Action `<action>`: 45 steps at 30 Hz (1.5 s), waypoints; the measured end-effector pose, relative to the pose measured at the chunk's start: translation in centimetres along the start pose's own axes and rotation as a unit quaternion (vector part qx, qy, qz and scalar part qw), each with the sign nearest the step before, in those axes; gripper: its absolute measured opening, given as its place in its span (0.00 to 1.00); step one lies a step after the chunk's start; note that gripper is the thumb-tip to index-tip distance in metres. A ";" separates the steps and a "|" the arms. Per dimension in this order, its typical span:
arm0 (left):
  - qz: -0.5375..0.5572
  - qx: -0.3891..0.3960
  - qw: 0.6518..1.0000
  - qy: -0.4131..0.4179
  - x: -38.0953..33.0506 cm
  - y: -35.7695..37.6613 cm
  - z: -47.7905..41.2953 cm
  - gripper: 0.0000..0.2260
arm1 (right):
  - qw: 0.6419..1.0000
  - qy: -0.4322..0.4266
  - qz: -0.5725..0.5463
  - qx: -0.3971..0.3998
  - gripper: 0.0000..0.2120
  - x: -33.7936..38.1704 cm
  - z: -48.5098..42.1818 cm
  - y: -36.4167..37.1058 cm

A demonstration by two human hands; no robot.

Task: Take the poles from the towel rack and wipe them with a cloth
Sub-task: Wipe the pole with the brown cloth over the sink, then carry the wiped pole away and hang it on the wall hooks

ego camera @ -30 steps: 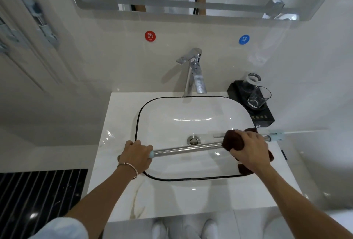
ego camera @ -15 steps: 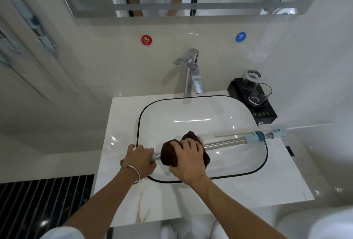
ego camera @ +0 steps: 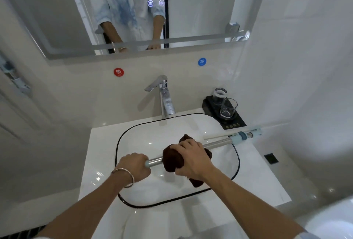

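Right fingers [ego camera: 184,146] are curled together over the brown cloth [ego camera: 172,160], clamping it round the pole [ego camera: 217,143]. The thumb is under the wad, out of sight. The right hand [ego camera: 193,161] sits near the pole's left third, just beside the other fist.

Left fingers [ego camera: 140,159] are closed in a full fist round the pole's near end. The fingertips are tucked underneath and can't be seen. The left hand [ego camera: 133,166] reads as the anchor: it fixes the pole so the cloth hand can slide along it. There's a bracelet [ego camera: 124,172] on that wrist.

The pole is off the rack, held roughly level across the basin [ego camera: 116,152], with its far end out past the right rim over the counter [ego camera: 267,181]. My guess is it's held over the bowl so dirt or drips fall in the sink. A pale blue collar [ego camera: 242,136] is on the far end.

Wiping is under way; the bare metal to the right of the cloth looks like the stretch left to do.

Hard to read:
- The left end cap is swallowed by the fist, with only a sliver of pale blue showing.
- A loose tail of cloth hangs below the right wrist; can't tell if it touches the bowl.
- A thin pale bar [ego camera: 215,137] lies just behind the pole; could be a second pole, can't say.
- A wall fitting [ego camera: 18,83] is cut off at the left edge; may be the rack, unclear.
- The faucet [ego camera: 165,97] and the glasses [ego camera: 227,107] on the black tray [ego camera: 236,125] are well clear of the pole.
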State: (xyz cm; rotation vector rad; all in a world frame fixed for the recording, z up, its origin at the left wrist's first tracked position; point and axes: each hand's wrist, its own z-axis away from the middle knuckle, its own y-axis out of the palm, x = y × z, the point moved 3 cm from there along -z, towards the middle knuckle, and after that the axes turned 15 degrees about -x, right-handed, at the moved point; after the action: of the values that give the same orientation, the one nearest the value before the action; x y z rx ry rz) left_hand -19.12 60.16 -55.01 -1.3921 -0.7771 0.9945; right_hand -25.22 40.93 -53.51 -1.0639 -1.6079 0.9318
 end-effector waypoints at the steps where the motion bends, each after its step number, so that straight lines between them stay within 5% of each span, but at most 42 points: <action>1: 0.008 -0.003 1.000 0.000 -1.0 -0.3 -0.5 0.08 | 1.000 0.010 0.008 -0.016 0.33 -1.1 0.1 -0.9; 7: 0.149 0.041 0.987 -0.044 -9.6 -0.2 -3.4 0.09 | 0.991 0.080 0.062 -0.088 0.31 -8.8 2.1 -5.9; 14: 0.321 0.049 0.940 -0.105 -18.9 0.2 -6.5 0.08 | 0.951 0.292 0.057 -0.081 0.32 -20.4 7.7 -9.5; 23: 0.284 0.013 0.950 -0.133 -25.4 1.1 -7.1 0.05 | 0.941 0.339 0.014 -0.005 0.34 -26.7 11.7 -4.6; 26: 0.233 0.031 0.959 -0.160 -25.2 2.7 -5.3 0.06 | 0.926 0.345 -0.019 0.149 0.41 -26.3 13.1 0.1; 28: 0.222 0.039 0.957 -0.180 -24.8 3.9 -4.1 0.07 | 0.909 0.318 -0.042 0.266 0.42 -25.8 14.3 2.8; 30: 0.193 0.044 0.962 -0.186 -24.2 4.4 -3.6 0.09 | 0.911 0.310 -0.068 0.263 0.36 -25.6 13.9 2.9; 33: 0.117 0.044 0.978 -0.165 -23.7 4.5 -3.6 0.10 | 0.964 0.244 -0.097 0.044 0.15 -25.1 10.8 -1.3; 36: 0.065 0.026 0.988 -0.134 -24.2 4.2 -4.1 0.08 | 0.979 0.087 -0.099 -0.155 0.12 -22.7 7.8 -6.4; 40: 0.065 0.036 0.993 -0.097 -26.7 3.1 -5.0 0.07 | 0.998 -0.062 0.013 0.021 0.22 -19.2 6.2 -5.8; 45: 0.037 0.013 0.998 -0.046 -28.5 1.9 -4.3 0.06 | 0.985 -0.093 0.105 0.098 0.12 -17.4 4.5 -5.6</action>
State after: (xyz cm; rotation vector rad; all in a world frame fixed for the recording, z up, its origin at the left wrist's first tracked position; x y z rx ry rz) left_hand -27.13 32.42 -53.87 -1.3684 -0.7815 1.1291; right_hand -27.92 22.39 -54.69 -1.0457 -1.5346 1.3377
